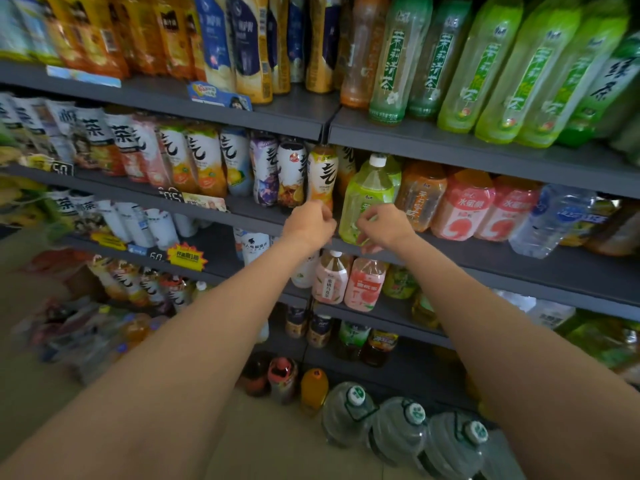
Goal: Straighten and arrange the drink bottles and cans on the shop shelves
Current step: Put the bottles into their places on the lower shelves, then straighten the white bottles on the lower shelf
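Note:
My right hand (382,226) grips the lower part of a light green tea bottle (369,192) with a white cap, at the left end of the right-hand middle shelf (519,268). The bottle leans slightly left. My left hand (309,223) is curled at the base of an orange-and-white bottle (322,174) with a large black character, the last in its row on the left middle shelf (242,206). Its fingers pinch that bottle's bottom edge. The two hands are close together, on either side of the joint between the shelves.
Orange tea (420,192), pink peach drinks (464,206) and a water bottle (550,220) stand right of the green bottle. Tall green bottles (485,64) fill the shelf above. Pink bottles (348,282) sit on the shelf below. Large water jugs (398,427) stand on the floor.

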Tool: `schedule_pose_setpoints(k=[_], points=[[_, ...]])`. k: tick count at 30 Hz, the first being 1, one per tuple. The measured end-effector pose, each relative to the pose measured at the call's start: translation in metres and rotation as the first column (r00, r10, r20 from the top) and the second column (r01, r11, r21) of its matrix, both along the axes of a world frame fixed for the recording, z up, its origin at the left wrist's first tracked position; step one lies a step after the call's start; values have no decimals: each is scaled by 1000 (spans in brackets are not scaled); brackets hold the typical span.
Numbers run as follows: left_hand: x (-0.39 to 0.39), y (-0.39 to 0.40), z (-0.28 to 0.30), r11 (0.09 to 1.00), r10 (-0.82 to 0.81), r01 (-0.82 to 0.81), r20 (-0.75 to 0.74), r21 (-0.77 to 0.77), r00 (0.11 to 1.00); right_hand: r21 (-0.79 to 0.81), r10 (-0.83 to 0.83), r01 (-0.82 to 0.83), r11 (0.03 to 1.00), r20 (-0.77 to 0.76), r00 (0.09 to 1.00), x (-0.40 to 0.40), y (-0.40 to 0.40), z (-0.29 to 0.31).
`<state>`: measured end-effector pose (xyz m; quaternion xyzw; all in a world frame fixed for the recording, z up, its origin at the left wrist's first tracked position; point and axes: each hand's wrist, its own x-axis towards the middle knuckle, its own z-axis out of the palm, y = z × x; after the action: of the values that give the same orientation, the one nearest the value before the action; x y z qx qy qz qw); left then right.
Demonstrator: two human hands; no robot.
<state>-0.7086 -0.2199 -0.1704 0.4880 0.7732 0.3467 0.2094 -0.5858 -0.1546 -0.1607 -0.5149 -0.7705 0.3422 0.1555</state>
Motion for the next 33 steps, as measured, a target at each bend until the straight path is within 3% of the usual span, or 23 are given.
schedule_pose_setpoints(k=[5,8,11,13,17,23,33], points=[[17,-49,0,991,11,-8,21,-131,1000,-110,34,-29,994,48,998,28,-48,1],[36,-80,4,965,-77,69,-20,-254,997,-206,22,-5,978,81,996,44,-89,-9],[58,-111,13,896,-204,144,-102,-420,974,-168,200,-161,973,253,946,60,-132,-6],[67,-126,19,864,-246,147,-150,-481,957,-126,222,-190,974,328,918,73,-147,1],[68,-129,25,873,-226,124,-165,-471,960,-24,136,-139,990,416,899,103,-135,9],[48,-125,1,850,-232,91,-213,-519,949,-40,114,-109,993,494,862,119,-107,-18],[-39,-110,-39,870,-227,55,-298,-491,927,-74,194,-183,980,533,824,20,-97,-82]])
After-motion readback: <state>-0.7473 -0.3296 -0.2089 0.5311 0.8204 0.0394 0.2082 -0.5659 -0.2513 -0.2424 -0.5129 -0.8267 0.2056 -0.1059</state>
